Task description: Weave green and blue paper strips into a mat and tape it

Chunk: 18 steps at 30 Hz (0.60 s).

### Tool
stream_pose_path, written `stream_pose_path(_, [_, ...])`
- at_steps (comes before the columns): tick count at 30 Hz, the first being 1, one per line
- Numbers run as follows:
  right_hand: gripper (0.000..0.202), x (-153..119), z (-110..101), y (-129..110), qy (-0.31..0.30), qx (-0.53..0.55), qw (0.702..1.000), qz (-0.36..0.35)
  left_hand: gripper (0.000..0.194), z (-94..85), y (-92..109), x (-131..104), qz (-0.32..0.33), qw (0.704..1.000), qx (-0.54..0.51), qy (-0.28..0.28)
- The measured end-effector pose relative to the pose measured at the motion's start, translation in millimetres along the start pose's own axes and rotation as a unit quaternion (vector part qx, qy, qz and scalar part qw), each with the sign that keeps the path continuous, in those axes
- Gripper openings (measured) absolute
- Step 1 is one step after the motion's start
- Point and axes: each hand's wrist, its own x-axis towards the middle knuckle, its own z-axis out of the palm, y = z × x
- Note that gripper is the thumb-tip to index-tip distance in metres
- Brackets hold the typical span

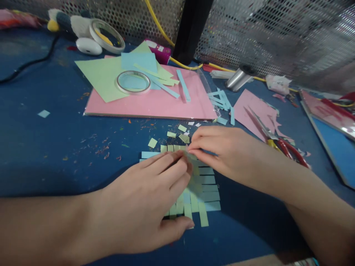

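On blue bench point(55, 147), woven mat point(195, 197) toward six o'clock from centre. Resting over it with left hand point(149, 192), thumb apart from fingers. With right hand point(230, 151) at mat's twelve-o'clock edge, fingertips close together; cannot tell whether clamped on anything. Scissors point(271, 135) toward two o'clock.

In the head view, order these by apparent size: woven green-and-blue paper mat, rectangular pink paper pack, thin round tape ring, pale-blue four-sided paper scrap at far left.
1. Pink paper pack, partly covered.
2. Woven paper mat, partly hidden by the left hand; nearer the camera.
3. Tape ring.
4. Pale-blue scrap.
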Motion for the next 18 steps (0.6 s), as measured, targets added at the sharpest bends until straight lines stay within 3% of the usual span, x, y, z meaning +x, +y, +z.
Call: stream_pose_path(18, [0.033, -0.3, 3.6, -9.9, -0.016, -0.052, 0.999, -0.007, 0.061, -0.2, -2.0, 0.4, 0.005, 1.000, -0.005, -0.003])
